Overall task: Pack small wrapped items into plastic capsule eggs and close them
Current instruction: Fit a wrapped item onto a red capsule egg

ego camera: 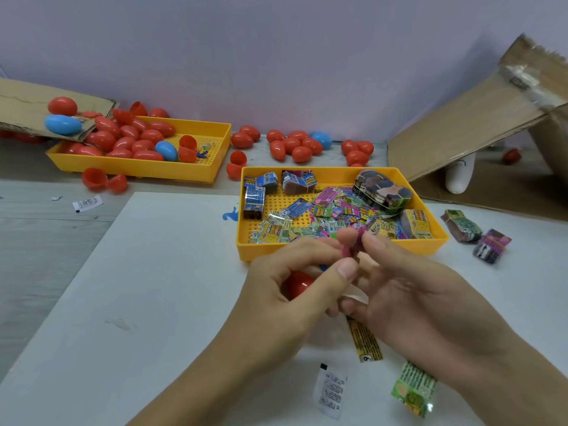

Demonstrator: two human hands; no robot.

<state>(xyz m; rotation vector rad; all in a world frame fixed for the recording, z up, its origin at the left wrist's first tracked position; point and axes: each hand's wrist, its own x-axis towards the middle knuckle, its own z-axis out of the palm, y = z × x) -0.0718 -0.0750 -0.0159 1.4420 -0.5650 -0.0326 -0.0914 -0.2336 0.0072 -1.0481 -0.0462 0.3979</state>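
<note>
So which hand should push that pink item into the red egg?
Probably the right hand: its fingertips already pinch the pink item, while the left hand cradles the red egg in its palm and can steady it.

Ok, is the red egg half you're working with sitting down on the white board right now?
No, the red egg half is held up in the left hand, above the white board, while both hands pinch a small pink item.
</note>
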